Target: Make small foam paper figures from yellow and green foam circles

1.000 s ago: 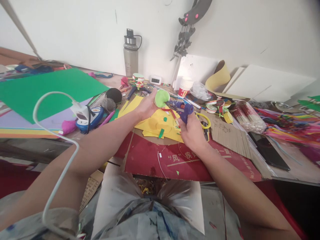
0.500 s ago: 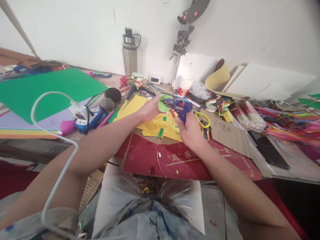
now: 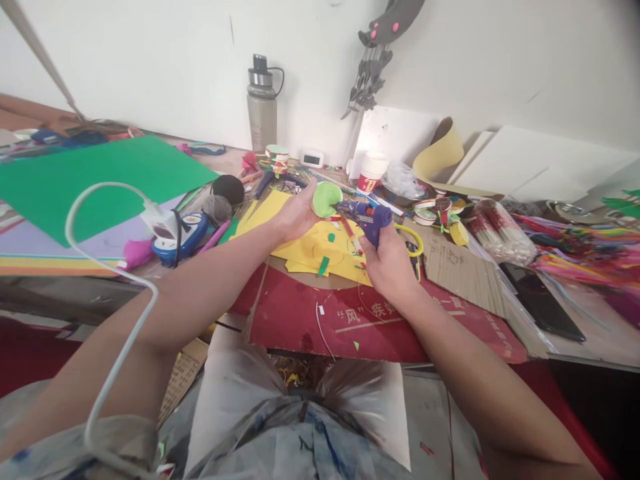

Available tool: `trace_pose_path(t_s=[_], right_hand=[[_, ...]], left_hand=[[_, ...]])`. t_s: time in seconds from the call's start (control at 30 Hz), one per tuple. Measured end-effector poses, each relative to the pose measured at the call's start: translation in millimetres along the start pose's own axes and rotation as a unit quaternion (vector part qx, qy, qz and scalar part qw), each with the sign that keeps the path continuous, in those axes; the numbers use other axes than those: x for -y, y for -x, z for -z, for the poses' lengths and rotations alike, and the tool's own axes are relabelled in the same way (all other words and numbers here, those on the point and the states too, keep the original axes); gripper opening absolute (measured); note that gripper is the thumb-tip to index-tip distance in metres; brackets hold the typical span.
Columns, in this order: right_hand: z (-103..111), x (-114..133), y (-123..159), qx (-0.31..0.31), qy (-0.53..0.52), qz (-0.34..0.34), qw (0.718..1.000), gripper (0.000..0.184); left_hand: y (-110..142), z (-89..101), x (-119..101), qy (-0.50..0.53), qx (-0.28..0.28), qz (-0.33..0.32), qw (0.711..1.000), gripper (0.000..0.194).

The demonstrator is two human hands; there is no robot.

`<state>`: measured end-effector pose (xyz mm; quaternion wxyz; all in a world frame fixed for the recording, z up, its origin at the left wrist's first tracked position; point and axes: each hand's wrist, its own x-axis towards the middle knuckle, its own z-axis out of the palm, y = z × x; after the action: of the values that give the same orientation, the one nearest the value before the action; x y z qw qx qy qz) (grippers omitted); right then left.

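My left hand (image 3: 295, 215) is closed round a small light-green paper cup (image 3: 325, 198), holding it above the table with its flat end turned towards me. My right hand (image 3: 387, 263) grips a blue glue gun (image 3: 369, 217) by its handle. The gun's nozzle points left and touches the right side of the green cup. Under both hands lie yellow paper sheets (image 3: 310, 243) with small green scraps on them.
A red cardboard sheet (image 3: 360, 320) covers the near table edge. Yellow-handled scissors (image 3: 413, 243) lie right of the gun. A large green sheet (image 3: 90, 177), a white cable (image 3: 107, 200), a grey bottle (image 3: 261, 110), paper cups (image 3: 371, 175) and a black phone (image 3: 543, 303) surround the work area.
The green cup has turned in my left hand: half a second ago its open mouth faced the glue gun, now its flat end faces me. The gun's nozzle stays against it.
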<state>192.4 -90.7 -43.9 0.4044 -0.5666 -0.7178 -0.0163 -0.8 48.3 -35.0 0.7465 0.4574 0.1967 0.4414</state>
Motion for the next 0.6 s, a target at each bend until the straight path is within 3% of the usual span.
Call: trace_pose_path(t_s=[0.33,0.6], right_hand=[[2,7,-5,-0.033,0.003,-0.018,0.999,0.054],[-4,7,-4,0.011,-0.038,0.024,0.999,0.053]], left_hand=[[7,-11.0,9,-0.037,0.017,0.036,0.999,0.073],[9,-14.0,9,-0.044,-0.005,0.023,0.999,0.070]])
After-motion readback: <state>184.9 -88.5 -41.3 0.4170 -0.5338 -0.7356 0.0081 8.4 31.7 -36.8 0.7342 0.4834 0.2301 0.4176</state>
